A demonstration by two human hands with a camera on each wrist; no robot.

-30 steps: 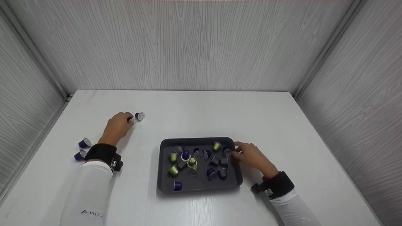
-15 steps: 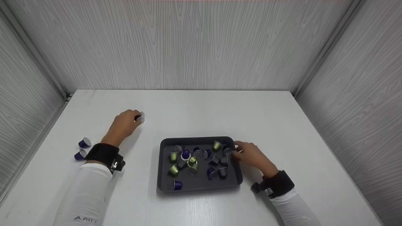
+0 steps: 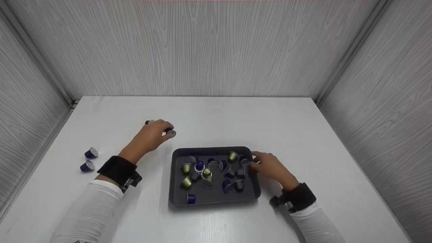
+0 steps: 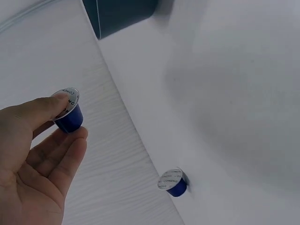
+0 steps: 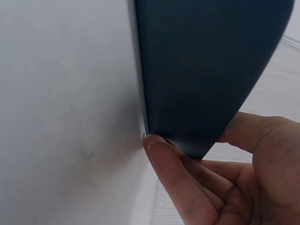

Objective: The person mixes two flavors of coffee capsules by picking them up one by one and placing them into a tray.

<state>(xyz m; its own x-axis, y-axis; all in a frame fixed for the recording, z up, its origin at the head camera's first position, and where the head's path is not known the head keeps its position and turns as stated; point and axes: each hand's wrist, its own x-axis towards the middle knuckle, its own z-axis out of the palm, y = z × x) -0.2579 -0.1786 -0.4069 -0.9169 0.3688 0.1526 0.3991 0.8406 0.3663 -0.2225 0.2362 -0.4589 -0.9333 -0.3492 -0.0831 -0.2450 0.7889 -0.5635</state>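
My left hand [image 3: 148, 137] pinches a dark blue coffee capsule [image 4: 70, 117] between thumb and fingers, its printed foil lid facing the thumb. In the head view the hand is raised above the table, up and left of a dark grey tray [image 3: 216, 201]. Just behind the hand another coffee capsule [image 4: 174, 183] stands on the table, partly hidden in the head view. The tray carries several green, blue and dark capsules, upright, tipped and lying. My right hand [image 3: 271, 169] holds the tray's right side near the back corner, thumb at the rim and fingers against the outer wall.
Two blue capsules [image 3: 89, 159] lie on the left of the white table [image 3: 287, 125], left of my left forearm. Pale wood-grain panels [image 3: 216, 47] close off the back and both sides.
My left hand has reached the far capsules, picked up one of them and moved right and nearer the tray with it. My right hand and the tray have stayed put.
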